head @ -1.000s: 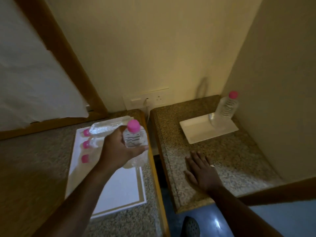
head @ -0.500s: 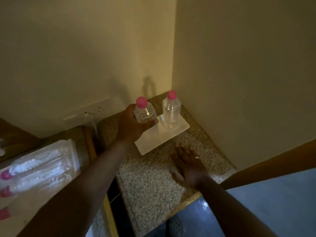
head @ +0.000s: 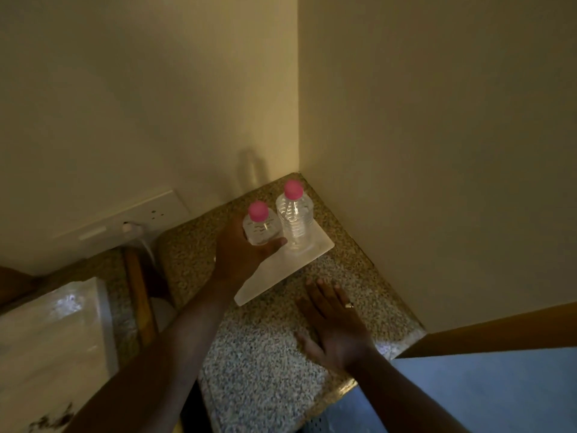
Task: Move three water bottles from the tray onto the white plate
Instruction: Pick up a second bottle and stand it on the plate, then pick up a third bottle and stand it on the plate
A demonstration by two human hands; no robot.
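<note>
Since half a second ago, the held bottle (head: 260,228) has been carried closer beside the standing bottle (head: 295,217), over the white plate (head: 281,270). It is gripped upright by the left hand (head: 243,254), arm outstretched. The right hand (head: 332,323) is laid flat, fingers spread, on the worktop (head: 259,354) nearer than the plate

A speckled granite counter (head: 256,354) is set in the wall corner; a white wall socket (head: 131,218) is mounted left.
</note>
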